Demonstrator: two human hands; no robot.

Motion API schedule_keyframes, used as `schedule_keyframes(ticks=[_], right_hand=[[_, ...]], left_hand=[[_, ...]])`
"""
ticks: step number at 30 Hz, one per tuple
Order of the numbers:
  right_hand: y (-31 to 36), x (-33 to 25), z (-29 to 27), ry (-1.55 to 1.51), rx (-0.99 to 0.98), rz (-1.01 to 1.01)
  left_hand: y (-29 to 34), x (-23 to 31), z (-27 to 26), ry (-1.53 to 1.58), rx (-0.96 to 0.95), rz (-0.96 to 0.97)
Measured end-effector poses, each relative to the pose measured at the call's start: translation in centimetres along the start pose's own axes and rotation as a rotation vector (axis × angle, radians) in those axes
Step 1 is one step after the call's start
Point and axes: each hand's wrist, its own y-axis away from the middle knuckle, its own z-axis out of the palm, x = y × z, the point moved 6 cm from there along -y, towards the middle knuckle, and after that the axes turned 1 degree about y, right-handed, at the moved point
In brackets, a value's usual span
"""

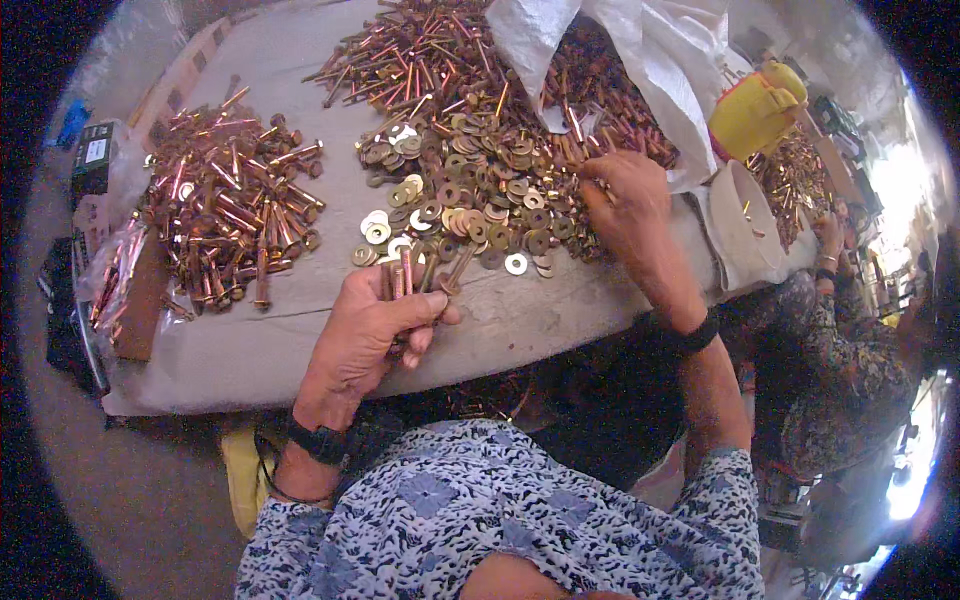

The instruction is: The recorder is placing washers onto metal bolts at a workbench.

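My left hand [370,335] grips a small bundle of copper-coloured bolts [408,275], their heads sticking up past my fingers. My right hand [625,205] rests on the right edge of a pile of brass washers [470,190], fingertips pinched among them; whether it holds a washer I cannot tell. A heap of long loose bolts [400,55] lies beyond the washers. At the left lies a separate heap of bolts with washers and nuts on them [230,205]. All of it sits on a grey cloth-covered table [300,340].
A white sack [640,60] full of bolts lies open at the top right. Beside it are a yellow plastic container [755,110] and a white bowl-like tub [745,225]. Another person in patterned clothes [830,340] works at the right. Dark boxes [95,155] stand at the table's left edge.
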Motion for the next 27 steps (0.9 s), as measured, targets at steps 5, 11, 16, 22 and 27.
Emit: schedule_keyframes(ticks=[5,11,16,22,27], right_hand=[[2.4,-1.6,-0.3,-0.719,0.073,0.31],[4.7,-2.4,1.8,-1.108,-0.06,0.452],[5.6,-2.6,3.5,-1.145,0.008,0.504],[5.2,-3.6,3.5,-1.397,-0.006,0.585],[5.4,-3.6,3.6,-1.522,0.055,0.645]], left_hand=[[-0.5,0.4,0.7,-0.126,0.046,-0.002],[-1.1,-0.1,1.0,-0.177,0.073,-0.009],[-1.3,-0.2,1.2,-0.215,0.09,-0.013],[-1.4,-0.3,1.4,-0.251,0.108,-0.015],[-1.5,-0.5,1.6,-0.349,0.097,-0.014]])
